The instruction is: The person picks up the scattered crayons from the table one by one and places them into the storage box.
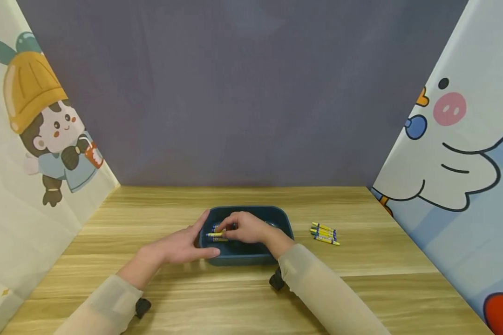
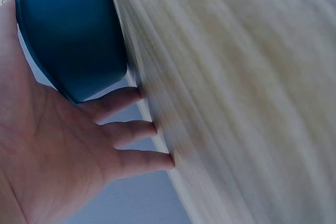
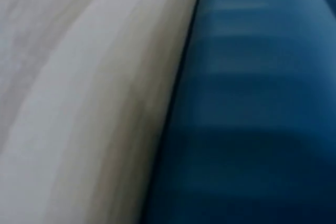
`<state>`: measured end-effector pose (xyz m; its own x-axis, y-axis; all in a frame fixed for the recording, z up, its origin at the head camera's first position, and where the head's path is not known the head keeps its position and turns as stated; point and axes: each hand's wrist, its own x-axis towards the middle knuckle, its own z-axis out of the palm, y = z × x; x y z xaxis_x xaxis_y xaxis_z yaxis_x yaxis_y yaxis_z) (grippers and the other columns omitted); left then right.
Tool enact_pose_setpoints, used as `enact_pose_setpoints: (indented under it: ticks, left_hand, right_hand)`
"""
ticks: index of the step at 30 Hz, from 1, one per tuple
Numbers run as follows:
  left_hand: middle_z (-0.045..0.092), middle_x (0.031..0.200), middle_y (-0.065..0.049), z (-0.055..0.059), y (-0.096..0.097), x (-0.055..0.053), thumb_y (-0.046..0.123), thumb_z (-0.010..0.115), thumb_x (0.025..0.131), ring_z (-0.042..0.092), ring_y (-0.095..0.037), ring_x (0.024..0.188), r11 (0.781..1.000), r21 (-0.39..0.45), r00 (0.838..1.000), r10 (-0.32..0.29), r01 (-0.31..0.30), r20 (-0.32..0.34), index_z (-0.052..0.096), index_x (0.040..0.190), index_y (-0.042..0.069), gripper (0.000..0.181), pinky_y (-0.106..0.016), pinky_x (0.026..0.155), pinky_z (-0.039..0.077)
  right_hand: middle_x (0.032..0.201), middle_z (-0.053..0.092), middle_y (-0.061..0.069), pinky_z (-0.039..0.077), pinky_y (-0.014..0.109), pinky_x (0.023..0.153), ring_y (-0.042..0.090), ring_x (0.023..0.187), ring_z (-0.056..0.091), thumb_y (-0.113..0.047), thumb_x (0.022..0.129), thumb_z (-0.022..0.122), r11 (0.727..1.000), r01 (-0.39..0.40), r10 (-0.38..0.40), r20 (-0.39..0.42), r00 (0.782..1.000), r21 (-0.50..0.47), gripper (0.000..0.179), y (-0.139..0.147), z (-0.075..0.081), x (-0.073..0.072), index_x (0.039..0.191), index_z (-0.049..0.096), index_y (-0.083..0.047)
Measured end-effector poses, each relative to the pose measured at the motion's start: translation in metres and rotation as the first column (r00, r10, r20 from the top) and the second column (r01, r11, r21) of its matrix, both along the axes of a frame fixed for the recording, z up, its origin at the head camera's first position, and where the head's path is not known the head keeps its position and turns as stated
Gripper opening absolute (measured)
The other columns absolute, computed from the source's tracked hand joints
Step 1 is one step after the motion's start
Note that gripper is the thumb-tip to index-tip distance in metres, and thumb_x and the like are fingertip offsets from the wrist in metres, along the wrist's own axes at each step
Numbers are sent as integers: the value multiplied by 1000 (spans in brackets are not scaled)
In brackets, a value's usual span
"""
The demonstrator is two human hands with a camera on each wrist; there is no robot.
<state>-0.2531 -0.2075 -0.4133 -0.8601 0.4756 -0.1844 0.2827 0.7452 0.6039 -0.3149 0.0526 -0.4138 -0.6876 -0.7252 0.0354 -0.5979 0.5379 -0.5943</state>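
A dark blue plastic basin (image 1: 247,260) stands on the wooden table. My left hand (image 1: 180,244) is spread against its left end, thumb along the near side and index finger at the far corner. In the left wrist view, the other fingers (image 2: 142,162) of that hand stretch straight down to the tabletop beside the basin wall (image 2: 73,35). Inside the basin my right hand (image 1: 247,228) pinches a yellow crayon (image 1: 213,235) with blue bands. Other crayons lie just under and behind it at the left end. The right wrist view shows only the basin's ribbed outer side (image 3: 247,103), not the hand.
Several more yellow and blue crayons (image 1: 324,233) lie in a loose bunch on the table (image 1: 234,298), right of the basin. A grey panel (image 1: 243,93) rises at the back edge, with cartoon-printed panels on both sides.
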Motion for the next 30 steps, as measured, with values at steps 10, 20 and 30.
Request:
enact_pose_setpoints:
  ticks: [10, 20, 30]
  left_hand:
    - [37, 172, -31, 1, 0, -2, 74, 68, 98, 51, -42, 152, 1000, 11, 1000, -3, 3, -4, -13, 177, 24, 124, -63, 120, 45]
    - [38, 172, -32, 0, 1, -2, 74, 68, 98, 51, -44, 152, 1000, 6, 1000, -2, 2, -4, -12, 177, 21, 125, -63, 120, 45]
    - [37, 172, -32, 1, 2, -2, 74, 69, 98, 50, -45, 153, 1000, -2, 1000, 0, 0, -11, -13, 177, 23, 125, -63, 121, 44]
  right_hand:
    - [112, 75, -3, 52, 25, 88, 3, 95, 59, -16, 104, 77, 997, -38, 38, -8, 999, 65, 20, 0, -7, -4, 121, 85, -21]
    - [111, 75, -4, 53, 24, 88, 4, 96, 61, -17, 102, 81, 995, -49, 51, -20, 998, 91, 20, 1, -10, -5, 120, 86, -23]
    - [107, 74, -4, 52, 24, 87, 3, 94, 60, -16, 99, 84, 995, -49, 50, -9, 999, 85, 23, 1, -10, -5, 121, 86, -22]
